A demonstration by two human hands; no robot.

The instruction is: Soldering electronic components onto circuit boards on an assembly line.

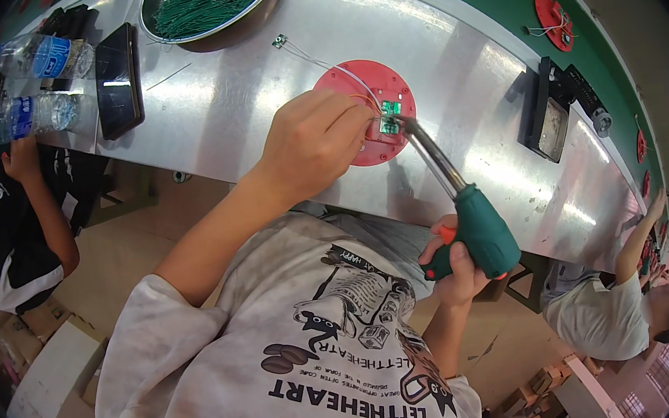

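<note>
A round red plastic disc lies on the metal bench, with a small green circuit board on it. Thin pale wires run from the disc to a tiny board on the bench. My left hand rests over the disc's left part, thumb and fingers pinched together beside the green board; what they pinch is hidden. In my right hand is a dark green soldering gun with a red trigger. Its metal tube slants up to the left, and the tip reaches the green board.
A metal bowl of green wires stands at the back left. Nearby are a dark phone and two water bottles. On the right sits a black tray-like holder; another red disc lies beyond. Co-workers sit on both sides.
</note>
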